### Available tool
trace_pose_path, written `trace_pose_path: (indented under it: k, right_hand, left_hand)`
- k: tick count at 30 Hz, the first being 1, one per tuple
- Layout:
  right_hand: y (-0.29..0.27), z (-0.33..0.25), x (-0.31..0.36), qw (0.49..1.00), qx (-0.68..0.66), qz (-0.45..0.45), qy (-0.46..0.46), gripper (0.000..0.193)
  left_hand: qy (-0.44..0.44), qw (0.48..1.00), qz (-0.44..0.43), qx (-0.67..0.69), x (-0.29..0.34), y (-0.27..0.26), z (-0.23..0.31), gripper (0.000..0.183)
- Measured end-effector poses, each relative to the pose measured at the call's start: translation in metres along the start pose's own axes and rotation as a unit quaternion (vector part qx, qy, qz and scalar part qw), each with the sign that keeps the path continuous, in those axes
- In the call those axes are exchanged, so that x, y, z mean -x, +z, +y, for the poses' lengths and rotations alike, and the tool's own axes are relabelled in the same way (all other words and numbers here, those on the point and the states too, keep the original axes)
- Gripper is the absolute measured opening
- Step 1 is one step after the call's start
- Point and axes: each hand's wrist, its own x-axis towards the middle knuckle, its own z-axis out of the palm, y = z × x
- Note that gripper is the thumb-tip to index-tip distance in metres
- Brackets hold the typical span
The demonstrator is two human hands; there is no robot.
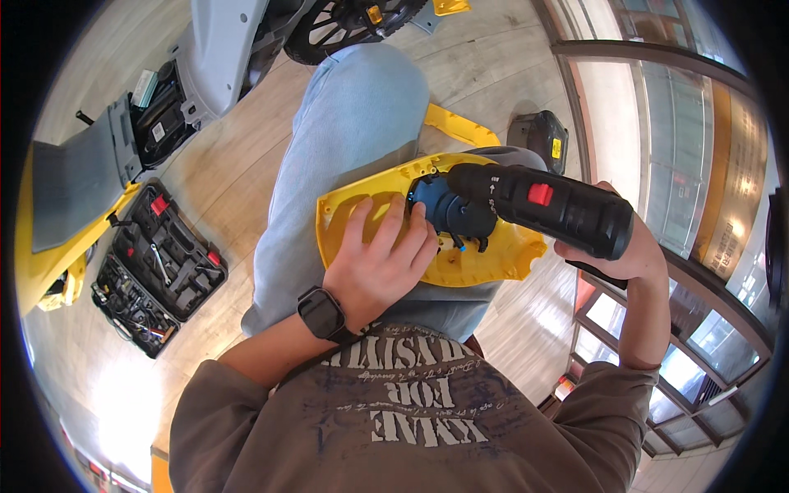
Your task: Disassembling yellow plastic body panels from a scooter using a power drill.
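Observation:
Across my lap lies a yellow plastic body panel (505, 259), its hollow inner side facing up. A round black lamp housing (460, 218) with short cables sits in its middle. My left hand (382, 251) rests flat on the panel, fingers spread, the fingertips against the edge of the housing. In my right hand (612, 255) is a black cordless drill (567, 205) with a red switch, gripped by its handle. The drill's nose points left over the housing's upper edge; its tip and any screw under it are hidden.
On the floor at left stands an open black tool case (160, 267) with wrenches and sockets. Beyond it is a partly stripped yellow and grey scooter (82, 185); its wheel (353, 29) is at the top. A yellow strip (462, 125) and a black box (538, 140) lie near glass doors (682, 123).

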Motion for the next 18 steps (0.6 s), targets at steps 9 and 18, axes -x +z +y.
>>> trace_pose_path:
  k: [9, 18]
  right_hand:
    - [0.0, 0.002, -0.001, 1.0, -0.009, 0.014, 0.017, 0.071]
    - [-0.004, -0.011, -0.005, 0.998, -0.013, -0.005, 0.061, 0.07]
  left_hand:
    - [0.003, 1.0, -0.003, -0.006, -0.001, 0.0, 0.0, 0.029]
    - [0.004, 1.0, -0.002, -0.006, 0.0, 0.002, 0.0, 0.031]
